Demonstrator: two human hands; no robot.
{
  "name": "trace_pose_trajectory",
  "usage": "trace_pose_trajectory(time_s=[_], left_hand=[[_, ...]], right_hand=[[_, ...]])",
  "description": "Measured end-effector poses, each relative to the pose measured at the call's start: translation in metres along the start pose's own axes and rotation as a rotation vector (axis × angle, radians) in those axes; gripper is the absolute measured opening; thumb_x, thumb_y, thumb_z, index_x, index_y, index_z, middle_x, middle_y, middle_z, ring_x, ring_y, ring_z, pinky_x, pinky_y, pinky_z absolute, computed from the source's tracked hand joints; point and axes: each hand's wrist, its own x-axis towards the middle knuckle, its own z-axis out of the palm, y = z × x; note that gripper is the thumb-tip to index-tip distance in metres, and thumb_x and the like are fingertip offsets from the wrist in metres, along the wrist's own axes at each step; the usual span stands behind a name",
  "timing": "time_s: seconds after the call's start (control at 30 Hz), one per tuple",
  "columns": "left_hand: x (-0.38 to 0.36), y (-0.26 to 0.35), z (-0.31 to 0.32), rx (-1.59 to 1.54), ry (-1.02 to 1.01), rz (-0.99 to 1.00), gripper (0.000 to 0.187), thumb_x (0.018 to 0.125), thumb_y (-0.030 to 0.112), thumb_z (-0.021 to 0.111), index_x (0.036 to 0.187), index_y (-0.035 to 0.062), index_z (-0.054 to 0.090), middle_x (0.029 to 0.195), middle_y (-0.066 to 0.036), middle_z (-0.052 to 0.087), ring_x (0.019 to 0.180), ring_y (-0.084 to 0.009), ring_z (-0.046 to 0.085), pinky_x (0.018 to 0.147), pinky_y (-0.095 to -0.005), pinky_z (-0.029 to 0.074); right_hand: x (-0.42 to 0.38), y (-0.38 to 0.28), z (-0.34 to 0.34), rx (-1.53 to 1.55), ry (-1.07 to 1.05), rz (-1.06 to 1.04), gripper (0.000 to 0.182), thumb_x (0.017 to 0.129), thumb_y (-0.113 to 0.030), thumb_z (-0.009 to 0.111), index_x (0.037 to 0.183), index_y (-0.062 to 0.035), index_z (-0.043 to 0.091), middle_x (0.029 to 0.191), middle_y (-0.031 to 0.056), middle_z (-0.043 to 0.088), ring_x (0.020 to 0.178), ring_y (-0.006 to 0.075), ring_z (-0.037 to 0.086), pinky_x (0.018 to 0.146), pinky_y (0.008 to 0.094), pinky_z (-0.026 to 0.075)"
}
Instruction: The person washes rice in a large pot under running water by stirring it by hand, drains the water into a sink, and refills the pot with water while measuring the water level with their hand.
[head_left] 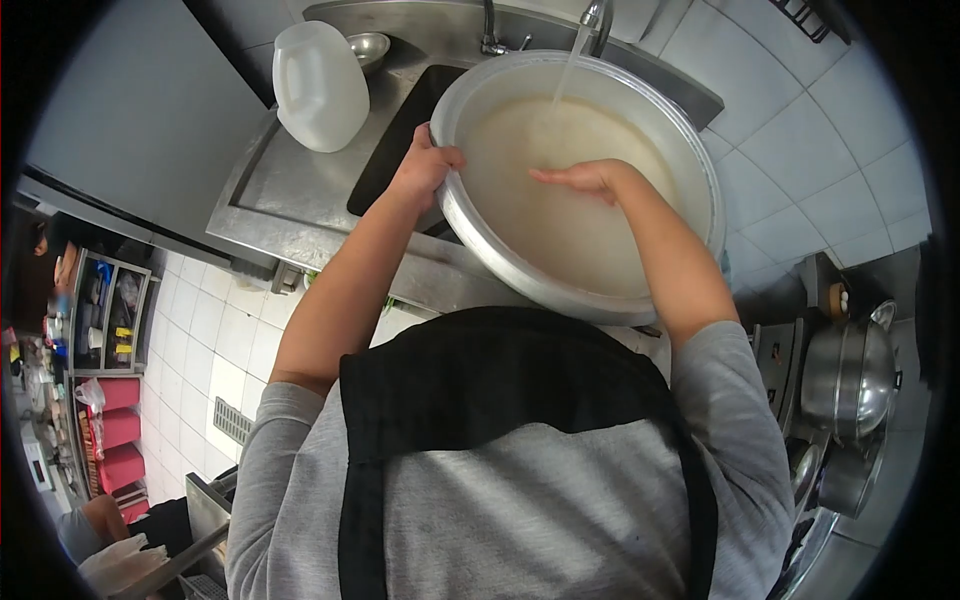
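Observation:
A large round metal basin [478,225] rests over the sink, filled with cloudy, pale water. From the tap [592,14] a stream of water runs down into it. My left hand [425,170] grips the basin's left rim, thumb over the edge. Over the middle of the basin is my right hand [588,180], palm turned down and fingers stretched out at the water's surface, with nothing seen in it. What lies beneath the cloudy water is hidden.
On the steel counter [290,190] at the left stand a translucent plastic jug [318,88] and a small metal bowl [369,50]. A large metal pot [848,380] is at the far right. Other people are partly visible at the far left, beyond the tiled floor [195,320].

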Motion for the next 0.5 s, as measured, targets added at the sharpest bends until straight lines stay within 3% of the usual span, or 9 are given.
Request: trace_pose_trajectory(time_s=[0.13, 0.5], left_hand=[[-0.002, 0.001, 0.002, -0.012, 0.017, 0.041, 0.077, 0.063, -0.003, 0.057, 0.132, -0.0023, 0.024, 0.114, -0.023, 0.048, 0.100, -0.0332, 0.053, 0.083, -0.0395, 0.047], [-0.004, 0.002, 0.002, -0.019, 0.008, 0.037, 0.078, 0.061, -0.003, 0.056, 0.132, -0.0029, 0.024, 0.112, -0.022, 0.049, 0.099, -0.0317, 0.052, 0.082, -0.0389, 0.046]], right_hand=[[-0.001, -0.001, 0.001, 0.001, 0.017, 0.015, 0.102, 0.066, -0.087, 0.038, 0.146, -0.0268, 0.016, 0.152, 0.0145, -0.002, 0.139, 0.0371, -0.001, 0.101, 0.0683, 0.006], [-0.012, -0.009, 0.004, -0.006, 0.029, 0.051, 0.107, 0.064, -0.088, 0.039, 0.146, -0.0228, 0.017, 0.150, 0.0231, 0.001, 0.138, 0.0418, 0.000, 0.102, 0.0669, 0.007]])
